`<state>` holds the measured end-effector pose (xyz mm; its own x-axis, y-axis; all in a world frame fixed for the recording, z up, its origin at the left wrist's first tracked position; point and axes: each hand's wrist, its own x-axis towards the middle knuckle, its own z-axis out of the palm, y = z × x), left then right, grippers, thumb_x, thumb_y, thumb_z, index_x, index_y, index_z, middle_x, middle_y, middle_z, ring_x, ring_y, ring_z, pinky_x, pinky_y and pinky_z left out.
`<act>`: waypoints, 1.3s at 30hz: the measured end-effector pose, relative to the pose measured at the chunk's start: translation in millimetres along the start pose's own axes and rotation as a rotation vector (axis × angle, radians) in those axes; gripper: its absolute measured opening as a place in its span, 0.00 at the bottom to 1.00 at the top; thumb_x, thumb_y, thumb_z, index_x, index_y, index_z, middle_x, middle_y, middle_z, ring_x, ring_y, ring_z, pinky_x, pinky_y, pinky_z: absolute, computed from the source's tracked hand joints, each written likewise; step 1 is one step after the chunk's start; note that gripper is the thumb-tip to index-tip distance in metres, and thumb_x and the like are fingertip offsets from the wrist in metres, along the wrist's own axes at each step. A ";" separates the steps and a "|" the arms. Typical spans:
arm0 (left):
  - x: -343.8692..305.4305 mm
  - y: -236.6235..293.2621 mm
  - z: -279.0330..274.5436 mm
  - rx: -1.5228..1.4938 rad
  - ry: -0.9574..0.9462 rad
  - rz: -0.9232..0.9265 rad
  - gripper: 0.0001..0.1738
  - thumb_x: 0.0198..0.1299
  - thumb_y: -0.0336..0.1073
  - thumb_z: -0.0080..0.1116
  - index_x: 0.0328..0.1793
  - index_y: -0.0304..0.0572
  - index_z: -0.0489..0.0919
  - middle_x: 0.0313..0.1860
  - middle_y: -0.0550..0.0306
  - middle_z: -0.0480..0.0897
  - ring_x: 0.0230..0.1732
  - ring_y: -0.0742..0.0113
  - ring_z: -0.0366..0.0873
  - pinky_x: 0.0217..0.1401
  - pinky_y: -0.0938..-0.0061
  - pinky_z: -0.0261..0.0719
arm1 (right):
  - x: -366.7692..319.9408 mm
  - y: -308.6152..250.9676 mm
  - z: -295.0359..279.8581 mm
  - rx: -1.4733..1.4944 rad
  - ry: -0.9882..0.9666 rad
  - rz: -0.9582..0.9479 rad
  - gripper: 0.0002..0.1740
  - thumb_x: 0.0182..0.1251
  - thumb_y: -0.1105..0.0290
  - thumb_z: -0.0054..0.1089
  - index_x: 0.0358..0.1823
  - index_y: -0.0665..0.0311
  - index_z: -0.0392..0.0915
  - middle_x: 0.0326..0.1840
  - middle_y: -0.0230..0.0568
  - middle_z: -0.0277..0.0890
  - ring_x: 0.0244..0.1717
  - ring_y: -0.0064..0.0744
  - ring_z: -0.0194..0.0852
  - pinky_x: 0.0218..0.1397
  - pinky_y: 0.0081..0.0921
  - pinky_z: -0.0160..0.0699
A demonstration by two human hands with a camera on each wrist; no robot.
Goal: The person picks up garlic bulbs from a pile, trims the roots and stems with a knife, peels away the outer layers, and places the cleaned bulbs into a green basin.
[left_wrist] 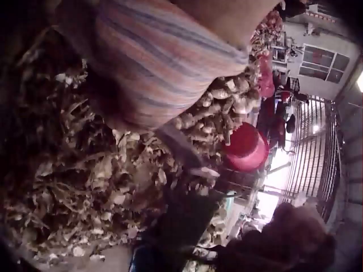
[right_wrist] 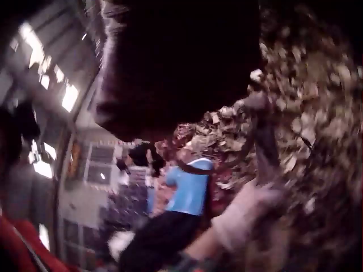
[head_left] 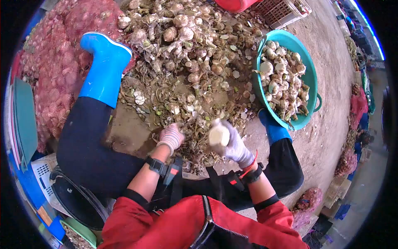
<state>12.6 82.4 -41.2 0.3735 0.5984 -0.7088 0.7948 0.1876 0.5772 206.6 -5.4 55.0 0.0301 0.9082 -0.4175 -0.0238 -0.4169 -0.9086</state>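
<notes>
1. The heap of bulbs and scraps point(head_left: 195, 68) sprawls over the floor point(head_left: 327, 50), left of the turquoise basin point(head_left: 311, 68); lying in front of both hands, it seems placed for easy reach.
2. Past that heap, farthest left of the basin, slumps a red mesh sack point(head_left: 58, 83) full of bulbs, perhaps kept close as the supply.
3. The basin itself holds paler bulbs point(head_left: 280, 79), many with stubs of stem. It stands by the right boot point(head_left: 274, 129), I'd guess so the right hand point(head_left: 237, 146) needn't travel far.
4. That gloved right hand, left of the basin and nearer the body, is curled round a pale bulb point(head_left: 219, 136), its flat white face turned up, probably to keep it steady and in sight.
5. The left hand point(head_left: 172, 137), in a striped glove, is farther left of the basin, low over the scraps, clenched on a knife point(left_wrist: 182, 150). Its blade juts out past the fist, likely to leave the edge free; the handle I can't see.
</notes>
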 end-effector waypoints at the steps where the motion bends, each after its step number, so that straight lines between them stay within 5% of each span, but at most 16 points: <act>1: 0.8 12.8 -0.6 -0.306 -0.032 -0.049 0.17 0.47 0.28 0.56 0.46 0.38 0.77 0.25 0.56 0.79 0.28 0.64 0.77 0.36 0.73 0.78 | 8.4 0.2 -0.3 0.005 0.103 -0.047 0.38 0.40 0.67 0.70 0.56 0.66 0.65 0.44 0.34 0.71 0.45 0.25 0.70 0.50 0.23 0.70; 3: -20.8 34.1 -7.8 -1.305 -0.354 -0.069 0.15 0.46 0.29 0.58 0.43 0.38 0.77 0.26 0.63 0.77 0.27 0.74 0.74 0.36 0.77 0.76 | 16.8 -12.0 -12.0 -0.979 0.069 -0.377 0.47 0.41 0.57 0.71 0.63 0.65 0.58 0.51 0.48 0.68 0.53 0.39 0.69 0.59 0.31 0.63; 5: -7.3 8.3 14.5 -1.178 -0.352 -0.021 0.14 0.44 0.28 0.58 0.41 0.40 0.77 0.30 0.64 0.77 0.29 0.73 0.74 0.39 0.77 0.76 | 12.3 -1.0 -3.5 -1.062 0.212 -0.217 0.48 0.44 0.51 0.68 0.65 0.61 0.54 0.59 0.49 0.61 0.58 0.36 0.63 0.62 0.36 0.60; 7: -27.8 55.1 0.4 -0.624 -0.022 0.345 0.16 0.43 0.29 0.59 0.42 0.39 0.77 0.34 0.60 0.79 0.36 0.71 0.76 0.44 0.76 0.75 | 19.2 28.8 8.9 0.355 0.361 0.171 0.49 0.46 0.48 0.65 0.67 0.61 0.52 0.59 0.47 0.60 0.60 0.34 0.61 0.59 0.35 0.64; 11: -29.2 46.9 0.4 -0.136 0.184 0.539 0.21 0.39 0.31 0.61 0.45 0.38 0.78 0.42 0.47 0.79 0.46 0.52 0.76 0.53 0.69 0.73 | 16.4 16.2 -3.9 0.240 0.053 0.274 0.29 0.56 0.61 0.60 0.56 0.72 0.66 0.44 0.37 0.73 0.42 0.23 0.71 0.46 0.21 0.70; 15: -4.2 14.3 -8.8 0.260 -0.079 -0.027 0.20 0.47 0.35 0.54 0.49 0.43 0.78 0.46 0.44 0.79 0.48 0.50 0.76 0.53 0.66 0.74 | 0.0 -23.9 -29.4 0.299 0.187 0.173 0.17 0.53 0.69 0.60 0.45 0.68 0.74 0.32 0.29 0.74 0.29 0.18 0.71 0.32 0.17 0.72; 20: 27.4 -16.5 31.8 -0.523 -0.015 -0.041 0.20 0.45 0.36 0.58 0.47 0.38 0.77 0.33 0.46 0.82 0.35 0.55 0.79 0.40 0.68 0.75 | 23.7 -39.9 -143.2 -1.468 0.898 -0.308 0.19 0.52 0.68 0.60 0.46 0.65 0.74 0.37 0.42 0.74 0.37 0.35 0.73 0.41 0.27 0.72; 23: 40.2 -30.0 43.6 -0.784 0.023 -0.029 0.17 0.43 0.34 0.59 0.41 0.34 0.77 0.29 0.49 0.81 0.29 0.62 0.77 0.36 0.71 0.74 | 100.9 -8.7 -100.1 -0.581 0.565 -0.127 0.23 0.53 0.66 0.60 0.51 0.66 0.71 0.46 0.47 0.73 0.45 0.37 0.71 0.50 0.32 0.69; 25: 19.2 12.9 10.4 -0.417 0.194 -0.088 0.14 0.42 0.32 0.61 0.37 0.35 0.77 0.28 0.54 0.81 0.28 0.68 0.75 0.34 0.73 0.74 | 162.6 24.5 -55.0 -0.535 0.258 0.110 0.36 0.54 0.60 0.58 0.63 0.65 0.59 0.55 0.52 0.70 0.55 0.44 0.69 0.56 0.33 0.67; 27: 11.8 22.2 -1.8 -0.663 0.167 -0.053 0.14 0.42 0.32 0.63 0.38 0.37 0.77 0.28 0.55 0.81 0.27 0.68 0.75 0.35 0.73 0.74 | 228.7 96.3 -11.1 -0.609 0.208 0.226 0.48 0.52 0.60 0.60 0.70 0.61 0.41 0.63 0.63 0.57 0.60 0.50 0.63 0.60 0.36 0.65; 29: 32.6 -17.5 10.4 -1.251 0.122 -0.138 0.15 0.42 0.32 0.65 0.38 0.39 0.76 0.27 0.57 0.81 0.28 0.67 0.76 0.36 0.73 0.73 | 242.6 87.5 24.6 -0.933 0.451 0.306 0.47 0.48 0.62 0.64 0.69 0.57 0.46 0.62 0.64 0.57 0.53 0.59 0.68 0.54 0.43 0.69; 31: 34.2 -29.8 6.9 -0.428 0.156 0.015 0.10 0.54 0.35 0.54 0.39 0.38 0.75 0.32 0.56 0.80 0.34 0.65 0.76 0.41 0.76 0.73 | 241.3 93.6 18.8 -0.812 0.381 0.313 0.47 0.45 0.61 0.65 0.67 0.57 0.49 0.61 0.64 0.56 0.52 0.60 0.68 0.52 0.44 0.70; 33: 41.5 -25.2 9.6 -0.530 0.253 -0.077 0.15 0.42 0.32 0.64 0.38 0.37 0.76 0.27 0.59 0.80 0.28 0.68 0.76 0.35 0.74 0.74 | 215.8 95.7 7.5 -0.859 0.237 0.318 0.42 0.44 0.64 0.64 0.63 0.59 0.54 0.55 0.63 0.63 0.45 0.58 0.72 0.47 0.42 0.73; 35: 42.3 -16.4 6.1 -0.532 0.167 -0.073 0.10 0.55 0.34 0.50 0.38 0.36 0.77 0.33 0.52 0.80 0.37 0.62 0.77 0.43 0.78 0.73 | 182.4 120.5 -5.4 -0.689 0.141 0.278 0.42 0.46 0.69 0.61 0.65 0.59 0.53 0.54 0.58 0.66 0.46 0.49 0.74 0.47 0.34 0.74; 37: 44.1 -5.4 12.6 -0.886 0.247 -0.070 0.11 0.50 0.35 0.53 0.38 0.36 0.77 0.33 0.49 0.80 0.39 0.59 0.77 0.46 0.76 0.73 | 146.9 135.6 -13.6 -0.027 0.034 0.217 0.42 0.48 0.73 0.58 0.66 0.62 0.50 0.55 0.49 0.67 0.46 0.35 0.73 0.46 0.26 0.74; 39: 20.8 24.6 -2.7 -0.126 0.284 0.064 0.16 0.46 0.36 0.57 0.41 0.34 0.76 0.35 0.45 0.78 0.44 0.56 0.76 0.50 0.71 0.72 | 106.9 112.8 -16.0 0.055 0.038 0.243 0.41 0.49 0.77 0.56 0.67 0.65 0.48 0.55 0.42 0.66 0.47 0.25 0.68 0.45 0.21 0.72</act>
<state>38.6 101.6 -40.6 0.2580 0.8025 -0.5379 0.7017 0.2271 0.6753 223.1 44.1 -92.3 0.0540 0.7791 -0.6246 -0.0888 -0.6193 -0.7801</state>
